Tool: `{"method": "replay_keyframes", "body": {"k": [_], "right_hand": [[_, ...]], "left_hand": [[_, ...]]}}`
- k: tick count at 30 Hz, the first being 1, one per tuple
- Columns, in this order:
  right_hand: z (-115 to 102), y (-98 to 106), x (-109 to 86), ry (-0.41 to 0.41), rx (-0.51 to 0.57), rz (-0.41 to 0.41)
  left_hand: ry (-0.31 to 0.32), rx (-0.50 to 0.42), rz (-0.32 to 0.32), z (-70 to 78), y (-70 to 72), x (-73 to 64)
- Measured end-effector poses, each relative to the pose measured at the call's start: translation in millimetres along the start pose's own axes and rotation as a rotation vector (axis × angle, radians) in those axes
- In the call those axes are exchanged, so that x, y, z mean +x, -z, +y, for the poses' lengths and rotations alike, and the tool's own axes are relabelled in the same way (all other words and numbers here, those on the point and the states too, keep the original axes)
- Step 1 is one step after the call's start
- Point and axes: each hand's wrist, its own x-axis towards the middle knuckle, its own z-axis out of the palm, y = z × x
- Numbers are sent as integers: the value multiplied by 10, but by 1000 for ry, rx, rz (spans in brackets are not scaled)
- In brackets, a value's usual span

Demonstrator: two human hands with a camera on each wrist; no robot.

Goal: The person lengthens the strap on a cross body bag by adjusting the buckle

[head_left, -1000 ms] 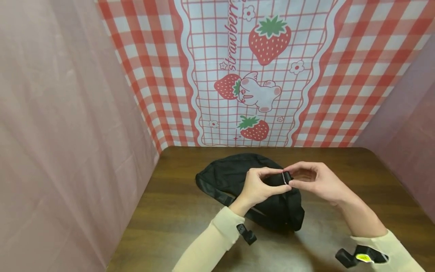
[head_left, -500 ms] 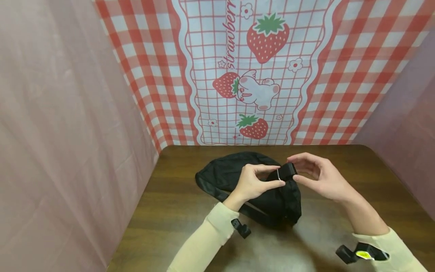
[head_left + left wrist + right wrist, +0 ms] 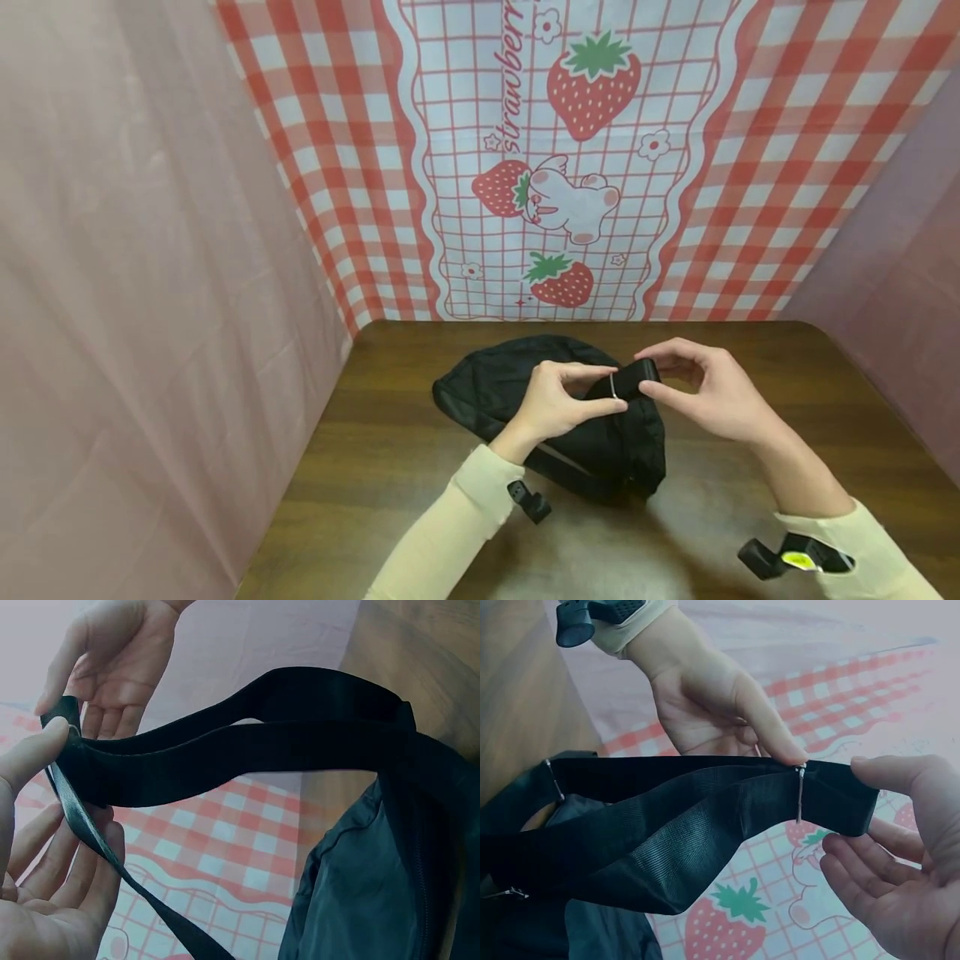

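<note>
A black fabric bag point(image 3: 498, 379) lies on the table, its black webbing strap point(image 3: 694, 847) raised off it. My left hand point(image 3: 551, 404) pinches the strap at a thin metal slider point(image 3: 801, 796), between thumb and fingers. Past the slider, the strap doubles into a short loop point(image 3: 636, 379). My right hand point(image 3: 716, 396) holds that loop's folded end between thumb and fingers. In the left wrist view, two layers of strap run back to the bag, and a narrower length hangs down from the slider. The bag's underside is hidden.
The brown wooden table point(image 3: 360, 467) carries the bag. A red-checked strawberry cloth point(image 3: 570, 208) hangs behind it, and pink curtains point(image 3: 150, 292) close the sides. A second metal fitting point(image 3: 553, 778) sits farther along the strap.
The loop past the slider has grown longer than a second ago. My left hand has shifted slightly left, and my right hand has risen a little. Both hands have barely moved in the last half second.
</note>
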Motion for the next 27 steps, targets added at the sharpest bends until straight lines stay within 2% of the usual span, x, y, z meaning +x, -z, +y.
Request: {"method": "replay_keyframes", "body": {"k": [4, 9, 16, 22, 27], "right_hand": [[42, -13, 3, 12, 23, -17], [75, -69, 34, 66, -28, -61], [52, -97, 43, 55, -46, -27], [47, -42, 29, 30, 23, 17], [69, -9, 20, 19, 77, 18]], "left_hand": [[-9, 31, -6, -13, 9, -1], [-21, 47, -24, 4, 2, -12], [-11, 27, -31, 10, -6, -2], [5, 23, -27, -38, 17, 8], [14, 36, -27, -38, 35, 13]]}}
